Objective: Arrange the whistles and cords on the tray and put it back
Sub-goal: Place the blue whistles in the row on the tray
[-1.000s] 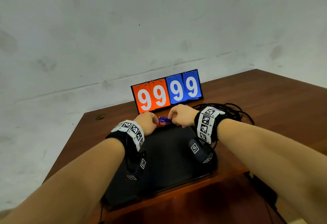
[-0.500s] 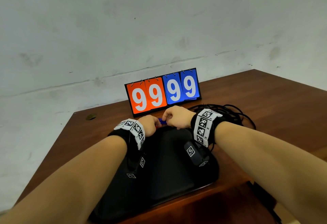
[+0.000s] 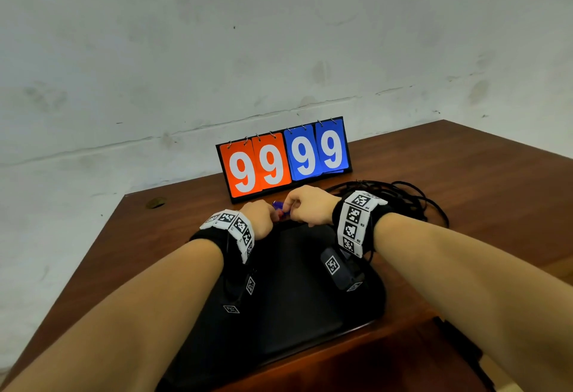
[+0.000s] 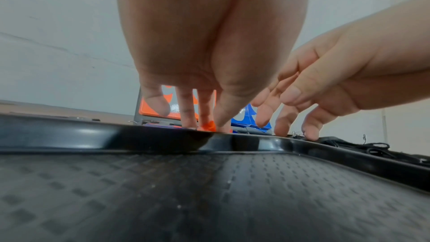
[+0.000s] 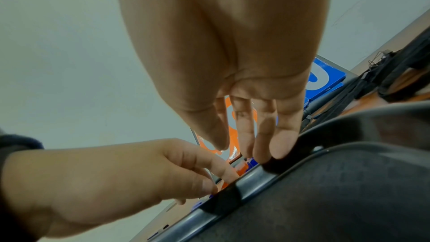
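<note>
Black tray [image 3: 288, 314] bare on table [image 3: 465, 181]; cord pile [image 3: 400, 196] beyond tray's far right corner; both hands at tray's far rim, gathering whistles. Left hand [image 3: 259, 219] pinching orange whistle [image 4: 207, 125]; right hand [image 3: 305, 205] pinching blue whistle [image 3: 278, 205]. Next probably: lift over rim, set inside. Orange whistle clear only from left wrist view.

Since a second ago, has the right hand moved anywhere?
No: the right hand still sits just in front of the scoreboard's blue cards, at the tray's far rim.
</note>
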### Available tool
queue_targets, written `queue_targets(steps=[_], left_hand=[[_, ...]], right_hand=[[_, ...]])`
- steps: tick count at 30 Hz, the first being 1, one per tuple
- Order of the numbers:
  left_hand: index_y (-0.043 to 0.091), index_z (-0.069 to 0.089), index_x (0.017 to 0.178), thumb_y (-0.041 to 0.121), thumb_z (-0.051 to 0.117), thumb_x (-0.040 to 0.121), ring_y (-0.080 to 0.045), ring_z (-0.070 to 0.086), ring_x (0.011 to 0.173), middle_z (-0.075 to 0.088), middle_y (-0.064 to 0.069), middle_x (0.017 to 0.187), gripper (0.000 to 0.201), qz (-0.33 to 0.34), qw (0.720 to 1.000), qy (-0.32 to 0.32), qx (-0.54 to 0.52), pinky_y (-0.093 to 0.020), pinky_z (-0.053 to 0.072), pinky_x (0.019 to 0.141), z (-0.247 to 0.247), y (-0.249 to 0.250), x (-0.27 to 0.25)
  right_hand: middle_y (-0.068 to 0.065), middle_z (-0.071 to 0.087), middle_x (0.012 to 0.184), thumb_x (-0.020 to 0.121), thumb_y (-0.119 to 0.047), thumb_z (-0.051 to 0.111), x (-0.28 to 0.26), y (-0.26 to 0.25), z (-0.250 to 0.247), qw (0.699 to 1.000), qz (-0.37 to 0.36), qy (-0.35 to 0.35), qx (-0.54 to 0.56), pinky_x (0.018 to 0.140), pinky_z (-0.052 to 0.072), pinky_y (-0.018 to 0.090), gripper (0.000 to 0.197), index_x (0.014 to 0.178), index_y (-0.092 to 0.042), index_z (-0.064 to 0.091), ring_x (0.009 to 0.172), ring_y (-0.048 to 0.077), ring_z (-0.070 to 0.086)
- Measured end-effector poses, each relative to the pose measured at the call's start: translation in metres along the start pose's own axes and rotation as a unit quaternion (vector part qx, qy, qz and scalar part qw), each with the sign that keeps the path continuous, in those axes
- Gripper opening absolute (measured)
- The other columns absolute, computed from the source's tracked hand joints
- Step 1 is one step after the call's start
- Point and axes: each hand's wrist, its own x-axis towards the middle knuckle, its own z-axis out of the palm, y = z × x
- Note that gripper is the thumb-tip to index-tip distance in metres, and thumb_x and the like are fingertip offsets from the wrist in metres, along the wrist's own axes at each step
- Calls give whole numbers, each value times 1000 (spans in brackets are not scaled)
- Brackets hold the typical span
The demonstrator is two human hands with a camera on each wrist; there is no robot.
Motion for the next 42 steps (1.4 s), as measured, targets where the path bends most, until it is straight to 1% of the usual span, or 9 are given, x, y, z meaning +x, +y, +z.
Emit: queue_targets(steps=[6, 9, 12, 17, 23, 30, 34, 38, 42], left_hand=[[19, 69, 118, 7, 59, 92, -17, 58, 117, 63, 2, 126, 30, 12, 977, 125, -170, -28, 45, 101, -7, -21, -18], [20, 71, 96, 9, 64, 90, -14, 61, 110, 67, 2, 117, 14, 5, 952, 191, -240, -29, 47, 99, -13, -32, -29], [22, 66, 80, 8, 67, 86, -15, 66, 94, 71, -1, 102, 16, -14, 932, 214, -292, -38, 55, 91, -14, -48, -36], [13, 59, 96, 2, 65, 88, -15, 62, 57, 71, -14, 86, 15, -51, 904, 199, -376, -26, 52, 54, -17, -68, -54], [11, 56, 118, -2, 70, 84, -25, 73, 85, 64, -10, 107, 40, -64, 877, 173, -444, -36, 61, 74, -18, -85, -68], [13, 60, 116, 5, 74, 83, -22, 72, 89, 67, -6, 107, 36, -74, 870, 183, -452, -36, 61, 75, -15, -100, -78], [10, 55, 118, 4, 72, 86, -19, 67, 67, 69, -15, 99, 37, -89, 845, 176, -497, -36, 61, 64, -18, -102, -90], [7, 49, 121, -4, 66, 89, -26, 69, 66, 66, -19, 98, 38, -87, 799, 157, -574, -39, 62, 64, -17, -98, -108], [8, 54, 120, -8, 62, 89, -32, 72, 74, 60, -16, 102, 36, -61, 795, 151, -584, -37, 63, 62, -15, -89, -127]], right_hand=[[2, 62, 96, 88, -10, 62, 6, -8, 6, 1000, 10, 18, 2, 65, 56, 29, 25, 112, -17, 64, 83, 20, 62], [0, 63, 101, 89, -11, 62, 12, -19, 13, 1000, 1, 15, -17, 61, 52, 22, 25, 113, -17, 66, 83, 15, 62], [-5, 62, 101, 89, -11, 63, 20, -28, 24, 999, -14, 5, -46, 73, 47, 20, 23, 110, -18, 68, 88, 11, 58], [-3, 65, 113, 89, -12, 63, 32, -49, 42, 994, -32, -51, -92, 91, 48, 27, 25, 112, -18, 69, 105, 15, 60], [-1, 64, 122, 91, -19, 61, 41, -62, 56, 985, -23, -83, -153, 96, 48, 30, 28, 118, -22, 68, 110, 18, 59], [0, 60, 126, 91, -19, 63, 45, -62, 59, 981, -14, -83, -172, 92, 47, 27, 33, 124, -22, 64, 110, 17, 56], [-1, 60, 124, 91, -14, 64, 42, -61, 55, 994, -34, 7, -99, 91, 47, 24, 25, 114, -21, 67, 107, 14, 56], [6, 66, 109, 95, -12, 57, 27, -68, 53, 996, -45, 68, 29, 79, 52, 25, 12, 102, -18, 65, 90, 13, 60], [8, 64, 95, 99, -9, 51, 0, -81, 53, 994, -36, 43, 95, 63, 57, 23, 13, 100, -17, 61, 74, 15, 63]])
